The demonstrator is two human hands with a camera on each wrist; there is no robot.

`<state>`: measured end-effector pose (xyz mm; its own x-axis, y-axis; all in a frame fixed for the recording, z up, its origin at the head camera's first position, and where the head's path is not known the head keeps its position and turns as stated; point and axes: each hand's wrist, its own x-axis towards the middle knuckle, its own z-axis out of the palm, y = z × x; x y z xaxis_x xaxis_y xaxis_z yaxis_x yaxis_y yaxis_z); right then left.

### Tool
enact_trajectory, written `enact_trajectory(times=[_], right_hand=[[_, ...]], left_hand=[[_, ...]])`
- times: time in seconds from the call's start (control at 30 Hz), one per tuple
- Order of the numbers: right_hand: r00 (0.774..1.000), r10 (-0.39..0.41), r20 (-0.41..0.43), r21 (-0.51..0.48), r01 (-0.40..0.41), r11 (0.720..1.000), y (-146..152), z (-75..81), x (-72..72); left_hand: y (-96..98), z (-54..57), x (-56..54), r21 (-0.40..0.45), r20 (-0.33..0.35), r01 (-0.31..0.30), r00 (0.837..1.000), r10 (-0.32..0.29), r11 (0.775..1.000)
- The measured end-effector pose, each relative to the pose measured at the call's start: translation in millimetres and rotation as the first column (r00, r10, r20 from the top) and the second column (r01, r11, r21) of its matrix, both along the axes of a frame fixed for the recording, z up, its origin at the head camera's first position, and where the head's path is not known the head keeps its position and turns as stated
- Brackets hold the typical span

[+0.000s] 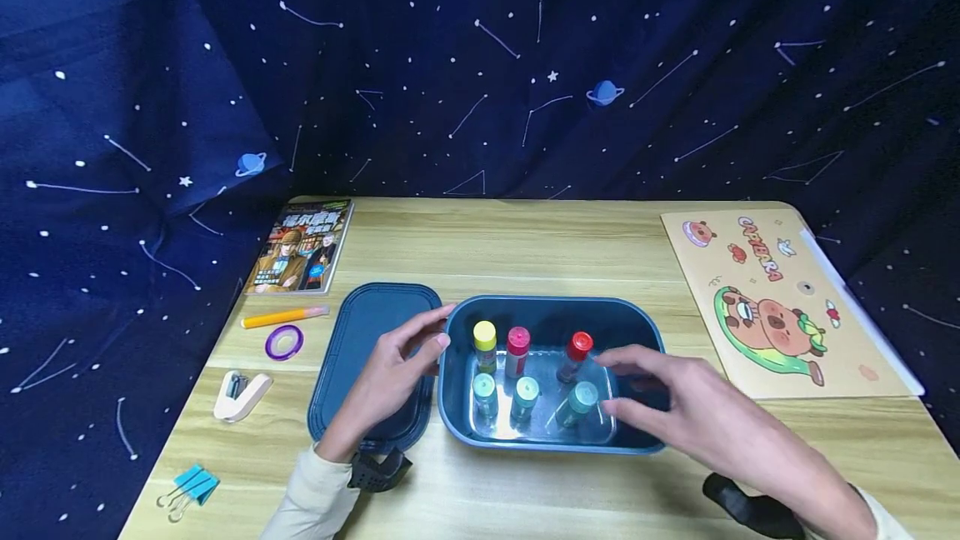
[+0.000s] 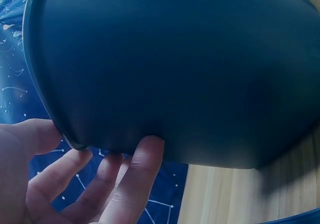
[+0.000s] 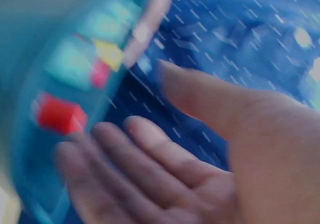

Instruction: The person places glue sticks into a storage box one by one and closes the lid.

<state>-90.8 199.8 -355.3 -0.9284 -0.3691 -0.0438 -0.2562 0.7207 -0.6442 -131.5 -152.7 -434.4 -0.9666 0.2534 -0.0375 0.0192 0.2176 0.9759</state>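
A dark blue bin (image 1: 551,450) holds several small capped tubes in two rows. The back row has a yellow-capped tube (image 1: 485,336), a pink-capped tube (image 1: 517,342) and a red-capped tube (image 1: 580,346); in front are teal-capped tubes, the rightmost teal-capped tube (image 1: 582,396) leaning slightly. My left hand (image 1: 397,367) touches the bin's left end from outside, thumb and fingertips against its rim and wall. Over the bin's right end, my right hand (image 1: 693,398) holds nothing, thumb and fingers spread beside the red-capped and rightmost teal-capped tubes. Motion blurs the right wrist view.
Left of the bin lies a dark blue lid (image 1: 375,332). Farther left are a book (image 1: 300,248), an orange marker (image 1: 281,317), a purple ring (image 1: 284,342), a stapler (image 1: 242,397) and teal binder clips (image 1: 193,486). A capybara folder (image 1: 787,307) lies at right.
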Motion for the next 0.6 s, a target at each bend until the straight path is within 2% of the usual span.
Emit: enact_trajectory(times=[0.07, 0.17, 0.27, 0.33, 0.43, 0.6], right_hand=[[0.988, -0.098, -0.116, -0.07, 0.09, 0.994, 12.8, 5.3, 5.0], [0.925, -0.269, -0.268, -0.18, 0.227, 0.957, 26.0, 0.0, 6.9], [0.88, -0.381, -0.283, -0.247, 0.317, 0.916, 30.5, -19.4, 4.2], [0.873, -0.411, -0.261, -0.265, 0.345, 0.901, 31.2, -34.8, 2.2], [0.875, -0.434, -0.215, -0.288, 0.368, 0.884, 30.4, -53.1, 1.1], [0.872, -0.463, -0.161, -0.337, 0.392, 0.856, 29.2, -67.0, 1.8]], left_hand=[[0.2, 0.2, 0.2, -0.004, 0.0, -0.003, 1.0, 0.003, 1.0], [0.0, 0.3, 0.6, -0.01, -0.004, -0.015, 1.0, 0.015, 1.0], [0.0, 0.7, 1.5, -0.016, -0.006, -0.027, 1.0, 0.027, 0.999], [0.4, 0.4, 1.9, -0.018, -0.006, -0.027, 1.0, 0.027, 0.999], [1.3, 0.1, 2.4, -0.017, -0.005, -0.03, 1.0, 0.03, 0.999], [3.2, 0.2, 2.2, -0.01, 0.001, -0.043, 0.999, 0.043, 0.999]])
